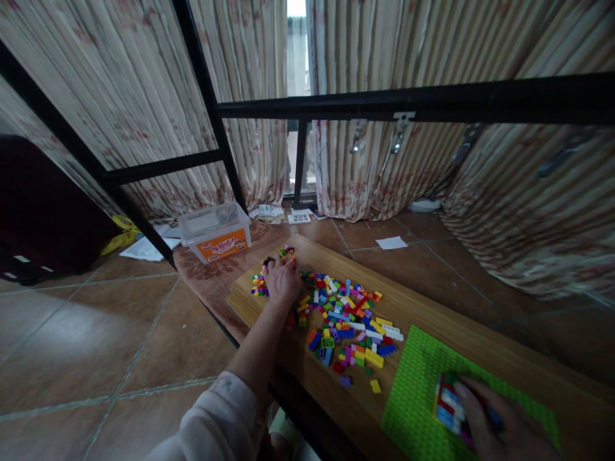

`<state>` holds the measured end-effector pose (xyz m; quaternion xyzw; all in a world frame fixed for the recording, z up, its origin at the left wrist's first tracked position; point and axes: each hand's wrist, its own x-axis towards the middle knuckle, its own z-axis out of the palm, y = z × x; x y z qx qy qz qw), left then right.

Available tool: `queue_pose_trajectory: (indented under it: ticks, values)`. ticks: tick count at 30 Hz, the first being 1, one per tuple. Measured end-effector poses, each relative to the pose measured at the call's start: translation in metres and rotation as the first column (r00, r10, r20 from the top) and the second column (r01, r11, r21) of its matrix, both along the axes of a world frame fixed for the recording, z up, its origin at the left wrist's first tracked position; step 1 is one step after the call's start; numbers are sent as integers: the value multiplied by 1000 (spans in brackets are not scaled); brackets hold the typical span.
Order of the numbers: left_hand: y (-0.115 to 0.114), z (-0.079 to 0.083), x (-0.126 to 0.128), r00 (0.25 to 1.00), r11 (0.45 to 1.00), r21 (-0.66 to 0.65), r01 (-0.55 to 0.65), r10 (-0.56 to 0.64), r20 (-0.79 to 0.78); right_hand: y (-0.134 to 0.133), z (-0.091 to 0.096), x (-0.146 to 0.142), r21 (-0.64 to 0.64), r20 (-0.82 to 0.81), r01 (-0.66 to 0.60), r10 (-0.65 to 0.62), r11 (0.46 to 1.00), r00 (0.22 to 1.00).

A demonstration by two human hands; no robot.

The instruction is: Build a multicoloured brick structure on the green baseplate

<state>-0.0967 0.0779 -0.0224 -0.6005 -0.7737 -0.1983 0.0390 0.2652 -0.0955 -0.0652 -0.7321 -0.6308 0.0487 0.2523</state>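
A pile of small coloured bricks [343, 320] lies spread on a wooden board [432, 307]. My left hand [281, 282] reaches to the pile's far left end, knuckles up, fingers curled down among the bricks; what they hold is hidden. A green baseplate [418, 384] lies at the near right of the board. My right hand [500, 422] rests on it, fingers bent over a small block of red, blue and white bricks [449, 406] built on the plate.
A clear plastic box with an orange label [216, 232] stands on the tiled floor beyond the board. A black metal frame [384, 102] crosses in front of striped curtains. Papers [391, 242] lie on the floor. A dark bag [43, 211] sits at the left.
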Motion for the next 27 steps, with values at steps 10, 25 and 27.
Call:
queue_pose_trajectory:
  ticks: [10, 25, 27]
  values:
    - [-8, 10, 10, 997, 992, -97, 79, -75, 36, -2, 2, -5, -22, -37, 40, -41, 999, 998]
    - [-9, 14, 15, 996, 990, -105, 92, -90, 24, -3, 15, -19, -81, -78, 75, -81, 994, 994]
    - [-9, 23, 14, 994, 991, -80, 104, -102, 32, -3, 24, -23, -66, -124, 102, -109, 993, 986]
